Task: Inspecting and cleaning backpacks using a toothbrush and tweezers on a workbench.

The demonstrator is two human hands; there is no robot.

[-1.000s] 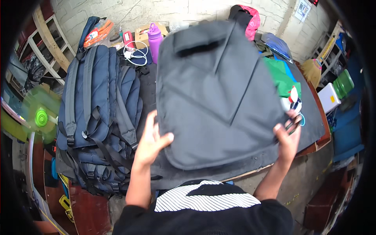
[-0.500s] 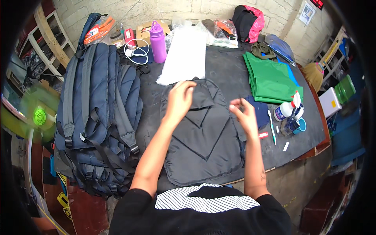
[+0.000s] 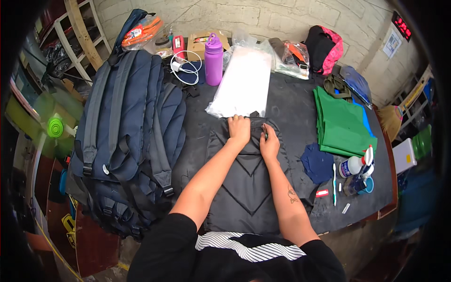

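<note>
A black backpack (image 3: 249, 185) with V-shaped seams lies flat on the dark table in front of me. At its top edge, my left hand (image 3: 239, 130) has its fingers closed over the fabric. Just right of it, my right hand (image 3: 269, 144) is closed in a pinch over the upper part of the bag. A small dark object with a hint of green pokes out between its fingers, too small to name. Beyond the top edge lies a stack of white sheets (image 3: 242, 80) in clear plastic.
Navy backpacks (image 3: 124, 113) are piled at the left. A purple bottle (image 3: 214, 63) and a white cable (image 3: 195, 70) stand behind. At the right are folded green fabric (image 3: 340, 122), a spray bottle (image 3: 352, 165), a toothbrush (image 3: 334, 185) and a blue cup (image 3: 366, 185).
Both hands have come together at the bag's top edge. My left hand has taken hold of the fabric there; my right hand has moved in from the right side. The view has shifted.
</note>
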